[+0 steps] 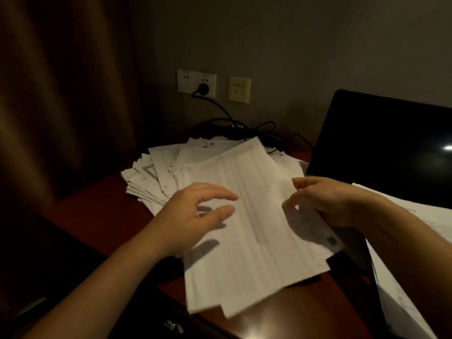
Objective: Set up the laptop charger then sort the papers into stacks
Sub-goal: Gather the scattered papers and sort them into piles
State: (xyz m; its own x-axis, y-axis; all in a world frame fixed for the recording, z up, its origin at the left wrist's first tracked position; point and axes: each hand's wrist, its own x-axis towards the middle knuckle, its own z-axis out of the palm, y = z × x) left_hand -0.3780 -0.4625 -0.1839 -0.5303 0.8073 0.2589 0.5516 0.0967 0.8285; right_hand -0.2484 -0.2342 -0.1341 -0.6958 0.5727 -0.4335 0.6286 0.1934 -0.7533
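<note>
- Head view: your left hand (195,216) is spread over the left side of the lined sheets (252,241), with the fingers straight and apart and nothing in its grasp. It casts a shadow on the paper, but you cannot tell from here whether the fingertips touch it.
- Your right hand (325,201) has its thumb and fingers curled round the right edge of those lined sheets and pinches them. A smaller slip with a dark mark also sticks out below this hand.
- The lined sheets are blurred and lie tilted across the middle of the desk (97,206). Their far end overlaps the pile of papers (156,172), and their near corners hang past the desk's front edge.
- The pile of papers is loose and fanned out, toward the back left of the desk.
- A separate stack (403,265) lies at the right, in front of the laptop (381,143), which stands open with a dark screen.
- The charger's plug (203,88) sits in the right half of the white outlet (186,80) on the wall.
- Its cable (225,111) drops to the desk and tangles behind the pile. You cannot see whether it reaches the laptop.
- A cream wall plate (239,90) is just right of the outlet, and a brown curtain (61,94) hangs at the left.
</note>
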